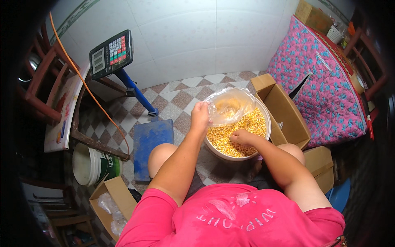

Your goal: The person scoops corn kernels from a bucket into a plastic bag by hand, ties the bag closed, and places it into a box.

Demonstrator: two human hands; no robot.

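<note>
A round white bucket (268, 123) full of loose yellow corn kernels (230, 142) stands on the floor between my knees. My left hand (201, 115) grips the edge of a clear plastic bag (230, 106), which lies over the far part of the bucket, its mouth spread and some yellow showing in or through it. My right hand (242, 138) is in the kernels near the bucket's middle, fingers curled and pointing left. The fingertips are partly hidden, so I cannot tell whether it holds kernels.
Left stands a blue platform scale (153, 148) with its keypad display (111, 55) on a post. An orange cable (89, 89) hangs beside it. Open cardboard boxes (285, 114) and a pink quilted cover (324, 89) are on the right; a box with plastic bags (112, 213) sits lower left.
</note>
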